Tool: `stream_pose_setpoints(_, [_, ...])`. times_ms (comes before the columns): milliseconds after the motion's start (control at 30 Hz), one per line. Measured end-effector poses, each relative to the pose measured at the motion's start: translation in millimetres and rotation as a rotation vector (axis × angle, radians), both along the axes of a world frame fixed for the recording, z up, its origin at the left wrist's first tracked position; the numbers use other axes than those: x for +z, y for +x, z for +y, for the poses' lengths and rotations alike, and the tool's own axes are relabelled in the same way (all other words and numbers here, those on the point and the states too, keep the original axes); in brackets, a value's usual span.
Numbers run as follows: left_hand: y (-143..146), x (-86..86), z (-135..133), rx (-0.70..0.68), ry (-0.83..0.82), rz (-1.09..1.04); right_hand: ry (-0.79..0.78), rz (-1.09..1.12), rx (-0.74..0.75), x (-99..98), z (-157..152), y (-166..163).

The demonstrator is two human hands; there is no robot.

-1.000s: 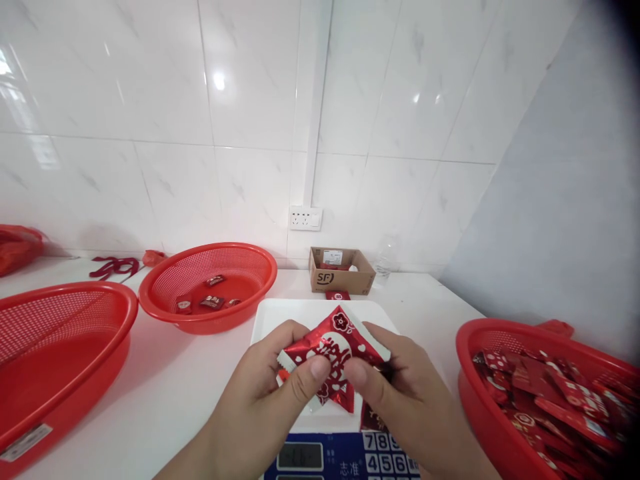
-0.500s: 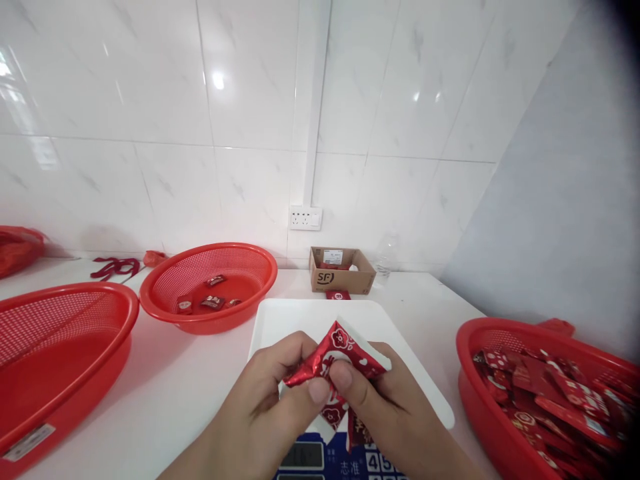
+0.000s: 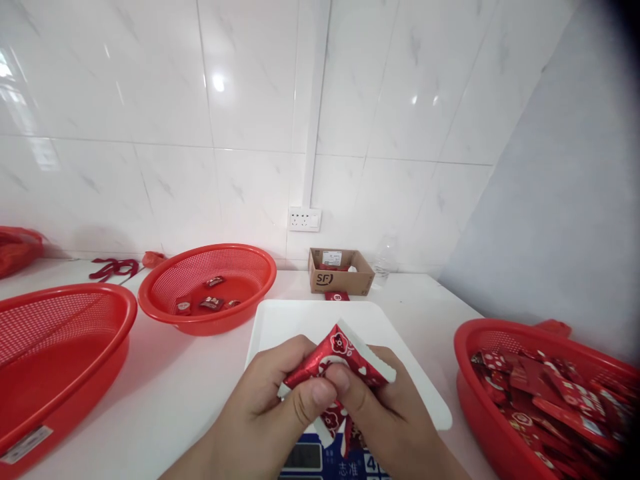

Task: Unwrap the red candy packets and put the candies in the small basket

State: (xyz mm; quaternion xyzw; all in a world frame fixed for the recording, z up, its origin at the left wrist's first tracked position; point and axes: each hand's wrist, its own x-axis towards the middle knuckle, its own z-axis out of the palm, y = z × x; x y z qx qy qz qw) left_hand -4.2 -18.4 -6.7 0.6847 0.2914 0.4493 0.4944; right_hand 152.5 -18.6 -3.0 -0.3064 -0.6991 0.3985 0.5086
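My left hand and my right hand both grip a shiny red snack packet with white printing and pale crimped edges. My thumbs press side by side on its middle, while the fingers behind it are mostly hidden. A second, darker red and brown wrapper shows partly below my right thumb; whether it is held in that hand I cannot tell. Directly under my hands lies the white weighing plate of a scale, with its blue key panel at the bottom edge.
A red basket heaped with red packets stands at right. Another basket at back left holds several small packets. A third red basket is at far left. Behind the scale are a cardboard box, a red packet and a clear bottle.
My thumbs have come closer together on the packet, and its right edge has shifted slightly right and down. The darker wrapper below is more covered by my right hand.
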Motion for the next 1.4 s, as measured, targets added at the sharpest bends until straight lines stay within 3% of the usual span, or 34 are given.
stream_pose_setpoints(133, [1, 0.7, 2, 0.024, -0.023, -0.087, -0.043, -0.044, 0.167, -4.0, 4, 4])
stream_pose_setpoints(300, [2, 2.6, 0, 0.059, -0.044, -0.112, -0.115, -0.13, 0.179, -7.3, 4, 5])
stream_pose_setpoints(533, [0, -4.5, -4, 0.034, -0.104, -0.178, -0.157, -0.036, 0.349, -4.6, 0, 0])
stream_pose_setpoints(667, [1, -1.4, -2, 0.001, -0.124, -0.138, -0.209, -0.036, 0.318, -7.7, 0, 4])
stream_pose_setpoints(800, [1, 2.8, 2, -0.002, -0.1, -0.089, -0.149, -0.079, 0.239, -2.8, 1, 10])
stream_pose_setpoints(933, [-1, 3.7, 3, -0.073, -0.105, -0.087, -0.291, -0.198, 0.233, 8.2, 0, 13])
stream_pose_setpoints(1100, [0, 4.6, 3, -0.123, -0.192, -0.086, -0.157, -0.321, 0.214, 10.3, 1, 12])
stream_pose_setpoints(1233, [5, 7.1, 2, -0.139, -0.261, -0.178, -0.193, -0.331, 0.233, 8.5, 3, 10])
stream_pose_setpoints(1400, [8, 9.9, 0, -0.134, -0.22, -0.231, -0.176, -0.315, 0.223, 8.4, 2, 8])
